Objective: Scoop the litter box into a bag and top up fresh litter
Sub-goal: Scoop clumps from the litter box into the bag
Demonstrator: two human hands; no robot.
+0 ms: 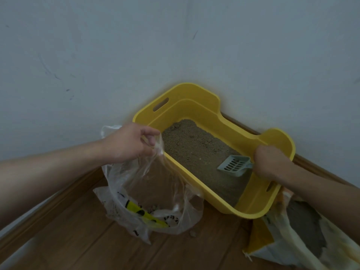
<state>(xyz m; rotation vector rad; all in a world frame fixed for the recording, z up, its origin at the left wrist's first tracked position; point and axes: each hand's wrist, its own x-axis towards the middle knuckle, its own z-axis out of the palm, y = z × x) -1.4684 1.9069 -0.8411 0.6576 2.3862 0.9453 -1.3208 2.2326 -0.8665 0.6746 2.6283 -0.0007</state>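
Observation:
A yellow litter box (196, 95) stands in the corner of the room, holding brownish litter (196, 147). My right hand (272, 160) is closed around the handle of a pale green slotted scoop (234, 165), whose head rests on the litter near the box's right end. My left hand (130, 142) pinches the rim of a clear plastic bag (153, 195) and holds it up, open, just left of the box. A few clumps lie at the bottom of the bag, over its yellow and black print.
A printed litter sack (303, 230) lies open on the wooden floor (78, 246) at the lower right, against the box, grey litter showing inside. A small clump (192, 233) lies on the floor by the bag. White walls and wooden skirting close the corner.

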